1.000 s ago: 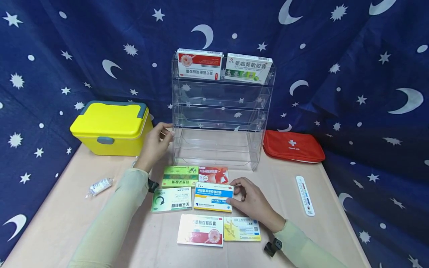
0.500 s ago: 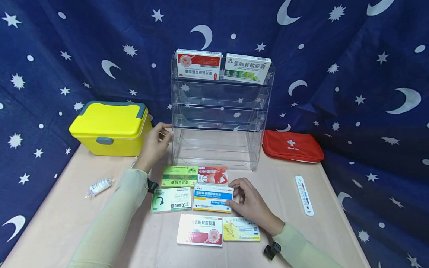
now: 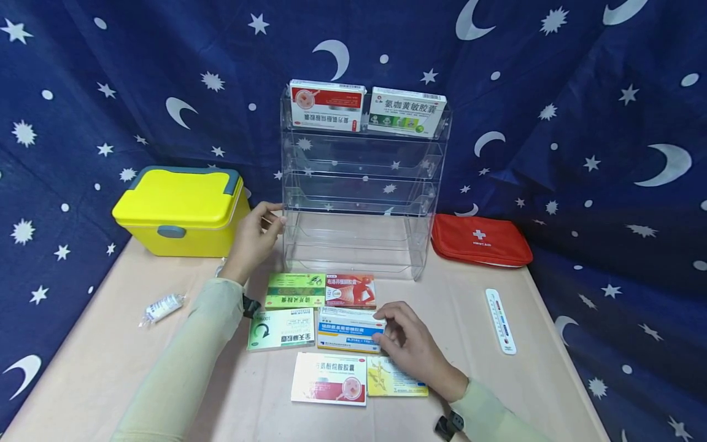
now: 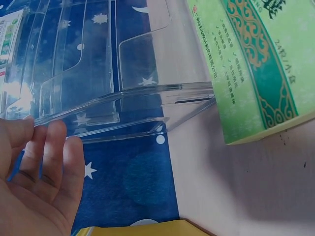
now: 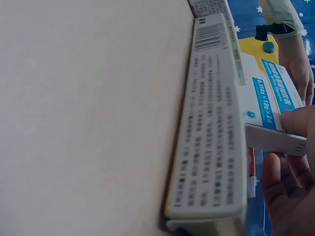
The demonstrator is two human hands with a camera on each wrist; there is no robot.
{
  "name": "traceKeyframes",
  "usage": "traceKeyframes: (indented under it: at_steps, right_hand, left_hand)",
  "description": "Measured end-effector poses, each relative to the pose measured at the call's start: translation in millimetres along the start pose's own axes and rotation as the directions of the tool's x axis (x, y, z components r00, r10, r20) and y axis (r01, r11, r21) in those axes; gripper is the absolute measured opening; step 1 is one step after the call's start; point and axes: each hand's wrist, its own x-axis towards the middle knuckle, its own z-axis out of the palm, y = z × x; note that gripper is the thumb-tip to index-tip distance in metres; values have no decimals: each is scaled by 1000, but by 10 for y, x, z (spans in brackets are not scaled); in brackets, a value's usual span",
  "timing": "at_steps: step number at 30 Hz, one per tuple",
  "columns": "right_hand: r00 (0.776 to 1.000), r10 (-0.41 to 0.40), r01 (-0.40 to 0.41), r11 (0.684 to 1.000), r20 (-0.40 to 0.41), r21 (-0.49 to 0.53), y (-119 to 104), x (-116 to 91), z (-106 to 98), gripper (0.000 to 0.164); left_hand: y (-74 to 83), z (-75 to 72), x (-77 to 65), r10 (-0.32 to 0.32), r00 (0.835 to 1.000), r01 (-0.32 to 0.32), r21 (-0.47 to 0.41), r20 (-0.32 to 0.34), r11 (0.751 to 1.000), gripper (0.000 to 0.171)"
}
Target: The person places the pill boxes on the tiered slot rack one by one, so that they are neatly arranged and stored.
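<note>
1. At right of centre in the head view, right hand (image 3: 411, 350) with thumb and fingertips brought close together, pinching the right end of the blue-and-white carton (image 3: 348, 331).
2. Near the middle of the head view, that same carton, tilted, just below the red carton (image 3: 350, 291) and right of the white-and-green carton (image 3: 280, 330).
3. At the right edge of the right wrist view, thumb on the carton's printed face, fingers curled beneath; rest of the hand cut off.
4. Left of centre in the head view, left hand (image 3: 256, 236) at the side of the clear rack (image 3: 359, 213); in the left wrist view, thumb and index finger nearly closed on the panel's edge, other fingers loosely bent.
5. At lower centre of the head view, yellow carton (image 3: 393, 382), partly covered by the right hand.
6. Down the middle of the right wrist view, barcoded carton (image 5: 211, 113); cannot tell which one.
7. At upper right of the left wrist view, green carton (image 4: 258, 64), cut off.
</note>
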Motion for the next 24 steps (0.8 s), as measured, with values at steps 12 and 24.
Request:
traceKeyframes:
  at_steps: [12,24]
  right_hand:
    - [994,81,-69,985,-69,161,-270,352,-184,34]
    - [951,-43,109,973,-306,202,-823,1346,-616,29]
  left_hand:
    - [-12,-13,0,5,1000,-5,-1,-1,1000,30]
    - [-18,-21,3,-9,1000,9,2,7,1000,31]
